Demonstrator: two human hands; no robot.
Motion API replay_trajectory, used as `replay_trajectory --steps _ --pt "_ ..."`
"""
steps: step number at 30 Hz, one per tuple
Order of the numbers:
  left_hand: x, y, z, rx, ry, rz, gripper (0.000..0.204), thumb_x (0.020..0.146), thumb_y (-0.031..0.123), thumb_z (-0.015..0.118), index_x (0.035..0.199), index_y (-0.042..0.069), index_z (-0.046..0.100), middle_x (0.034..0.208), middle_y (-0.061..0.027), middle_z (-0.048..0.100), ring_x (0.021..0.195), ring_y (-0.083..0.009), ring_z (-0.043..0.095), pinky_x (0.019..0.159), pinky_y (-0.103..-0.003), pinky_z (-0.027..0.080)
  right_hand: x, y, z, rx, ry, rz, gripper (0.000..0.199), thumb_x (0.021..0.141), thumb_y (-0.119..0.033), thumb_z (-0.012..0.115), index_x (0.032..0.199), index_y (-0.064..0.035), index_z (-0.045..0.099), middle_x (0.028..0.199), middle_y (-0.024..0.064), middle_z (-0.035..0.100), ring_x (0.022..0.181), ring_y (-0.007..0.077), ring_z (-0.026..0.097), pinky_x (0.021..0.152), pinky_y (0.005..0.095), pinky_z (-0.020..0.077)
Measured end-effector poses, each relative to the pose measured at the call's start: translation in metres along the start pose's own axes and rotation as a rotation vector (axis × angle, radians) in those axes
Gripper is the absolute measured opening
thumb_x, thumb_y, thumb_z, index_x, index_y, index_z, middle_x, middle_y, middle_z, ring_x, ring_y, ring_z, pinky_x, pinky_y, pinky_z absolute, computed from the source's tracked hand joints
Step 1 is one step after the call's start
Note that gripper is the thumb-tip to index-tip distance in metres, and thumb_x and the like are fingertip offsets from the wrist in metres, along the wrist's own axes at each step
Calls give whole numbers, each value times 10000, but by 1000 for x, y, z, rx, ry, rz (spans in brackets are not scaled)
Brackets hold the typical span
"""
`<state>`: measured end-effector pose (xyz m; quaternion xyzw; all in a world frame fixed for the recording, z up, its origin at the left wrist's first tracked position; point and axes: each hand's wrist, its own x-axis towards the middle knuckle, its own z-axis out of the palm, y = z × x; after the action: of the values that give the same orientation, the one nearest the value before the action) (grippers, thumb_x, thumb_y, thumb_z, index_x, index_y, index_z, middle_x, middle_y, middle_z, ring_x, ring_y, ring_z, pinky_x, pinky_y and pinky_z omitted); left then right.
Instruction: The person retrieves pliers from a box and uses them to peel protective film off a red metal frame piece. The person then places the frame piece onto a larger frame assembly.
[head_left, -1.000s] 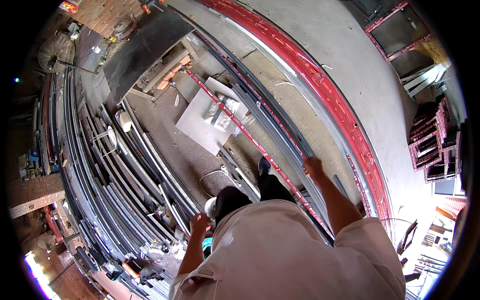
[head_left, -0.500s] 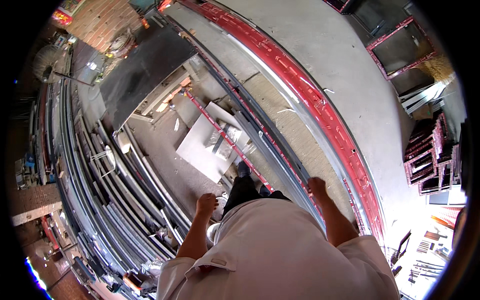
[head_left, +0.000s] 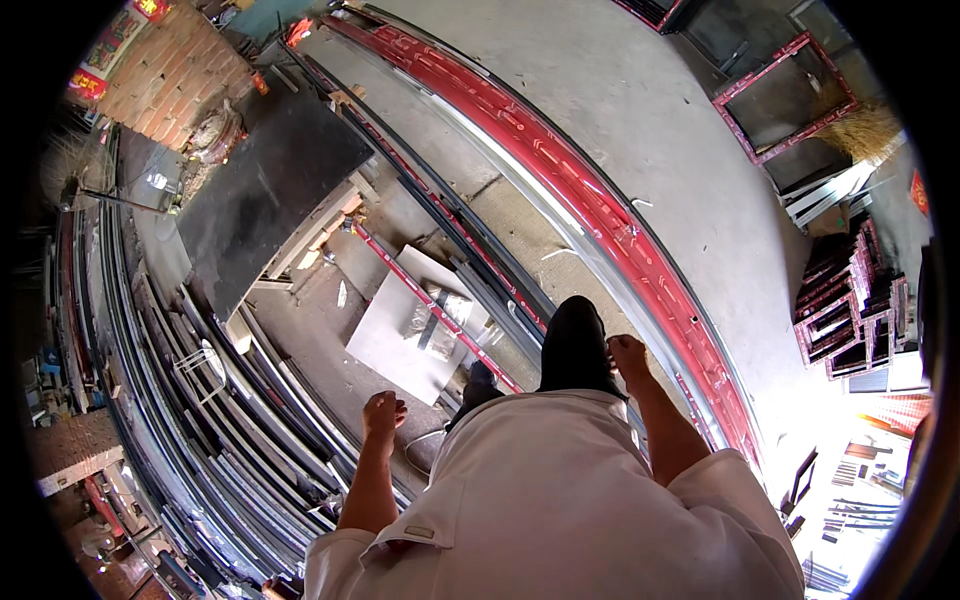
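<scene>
My left hand hangs beside my body, its fingers loosely curled and nothing seen in them. Nearest to it are the long bars piled on the left and the floor below. My right hand is also curled, beside my raised right leg, with no object showing in it. That leg is bent over a row of dark long bars. Ahead, a pale flat panel lies on the floor with a clear-wrapped packet on it. A thin red-wrapped bar crosses above both.
A long bundle of red-wrapped profiles runs along my right. A black-topped table stands ahead left, near a brick pillar. Framed panes and stacked red-wrapped frames stand on the far right. A white wire rack rests on the left bars.
My right leg has come up and forward over the dark bars. The view has shifted a little. Both hands stay at my sides, curled, after a small swing.
</scene>
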<state>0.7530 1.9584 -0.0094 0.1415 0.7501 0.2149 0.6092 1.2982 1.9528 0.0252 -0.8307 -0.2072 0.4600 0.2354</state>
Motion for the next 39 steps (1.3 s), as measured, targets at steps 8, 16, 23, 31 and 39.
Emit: replay_trajectory --steps 8,16,23,31,39 --pt "122 -56 36 316 30 274 320 989 278 623 1232 70 632 969 -87 731 806 -188 712 752 -380 596 122 -70 18 69 -154 59 225 978 -231 620 1009 -31 718 765 76 688 603 154 647 516 310 546" --pt "85 105 200 -79 174 -277 343 975 273 634 1246 63 628 932 -104 738 782 -212 733 658 -355 604 351 -117 -43 52 -232 161 198 939 -209 628 909 -26 697 734 84 684 563 180 653 471 348 530" --pt "91 393 333 279 89 193 261 1005 274 573 899 53 661 746 -91 657 698 -232 648 656 -404 533 493 -384 -76 94 -225 -115 252 956 -279 658 1098 -77 707 833 57 699 613 180 655 527 330 558" --pt "137 597 400 29 86 457 349 1042 300 550 915 -2 669 782 -89 664 753 -174 639 719 -332 517 558 -495 -83 126 -156 27 84 954 -156 623 950 -86 669 732 65 603 526 151 536 424 310 442" --pt "282 516 324 35 15 -171 225 966 212 581 838 69 697 763 -73 694 659 -216 677 549 -371 518 562 -447 -27 -112 -269 232 136 903 -183 641 868 -60 687 688 80 661 544 211 636 481 378 526"
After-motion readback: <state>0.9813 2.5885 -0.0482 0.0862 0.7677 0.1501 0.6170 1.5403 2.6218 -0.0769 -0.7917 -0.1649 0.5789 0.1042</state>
